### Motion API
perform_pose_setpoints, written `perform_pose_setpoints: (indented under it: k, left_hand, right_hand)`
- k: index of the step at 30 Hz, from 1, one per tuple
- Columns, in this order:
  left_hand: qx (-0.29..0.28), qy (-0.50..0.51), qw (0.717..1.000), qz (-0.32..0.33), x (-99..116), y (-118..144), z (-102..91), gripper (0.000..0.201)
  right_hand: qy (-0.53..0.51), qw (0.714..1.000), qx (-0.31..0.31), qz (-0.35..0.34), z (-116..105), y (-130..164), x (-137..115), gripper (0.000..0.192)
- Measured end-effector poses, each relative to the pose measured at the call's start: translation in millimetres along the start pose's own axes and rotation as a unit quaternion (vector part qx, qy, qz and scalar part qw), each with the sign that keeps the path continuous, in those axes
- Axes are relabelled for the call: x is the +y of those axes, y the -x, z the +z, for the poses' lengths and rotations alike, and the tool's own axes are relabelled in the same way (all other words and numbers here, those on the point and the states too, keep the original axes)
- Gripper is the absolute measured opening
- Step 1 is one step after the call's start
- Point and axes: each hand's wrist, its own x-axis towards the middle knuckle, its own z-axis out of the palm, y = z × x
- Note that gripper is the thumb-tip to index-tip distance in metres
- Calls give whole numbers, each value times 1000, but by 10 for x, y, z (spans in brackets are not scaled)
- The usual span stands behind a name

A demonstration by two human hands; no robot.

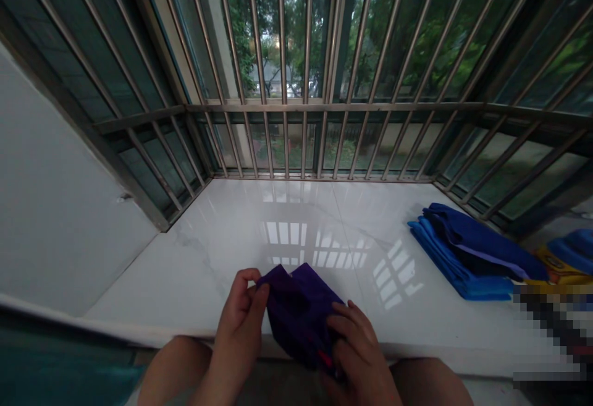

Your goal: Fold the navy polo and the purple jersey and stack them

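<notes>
A dark purple cloth item [301, 313], partly folded, is held up between my two hands at the front edge of the white ledge. My left hand [245, 313] pinches its upper left corner between thumb and fingers. At the lower right side, my right hand [354, 344] has its fingers curled round the fabric. A small red patch shows on the purple cloth close to my right fingers. Whether the piece is a bag or a garment I cannot tell.
A stack of folded blue cloths [463, 251] lies on the ledge [208, 251] at the right. Beyond it sits a yellow and blue item [563, 261]. Metal bars [306, 109] stand before the windows. My knees are below the ledge's front edge.
</notes>
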Motion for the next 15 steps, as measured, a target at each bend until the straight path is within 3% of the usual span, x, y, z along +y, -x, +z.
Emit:
perform_pose_setpoints:
  k: [2,5,11,15]
  left_hand:
    - [44,18,999,15,67,-23,-39,52]
    - [82,59,995,19,187,-21,-47,54]
    - [61,106,992,-44,483,206,117,52]
    - [24,46,998,-39,454,528,73,48]
  right_hand:
    - [-40,998,-29,-28,-24,45,-16,10]
    - [-129,988,-84,10,-50,93,-43,16]
    - [-156,983,-72,65,-48,149,-220,20]
    - [-120,986,13,114,239,-25,-362,71]
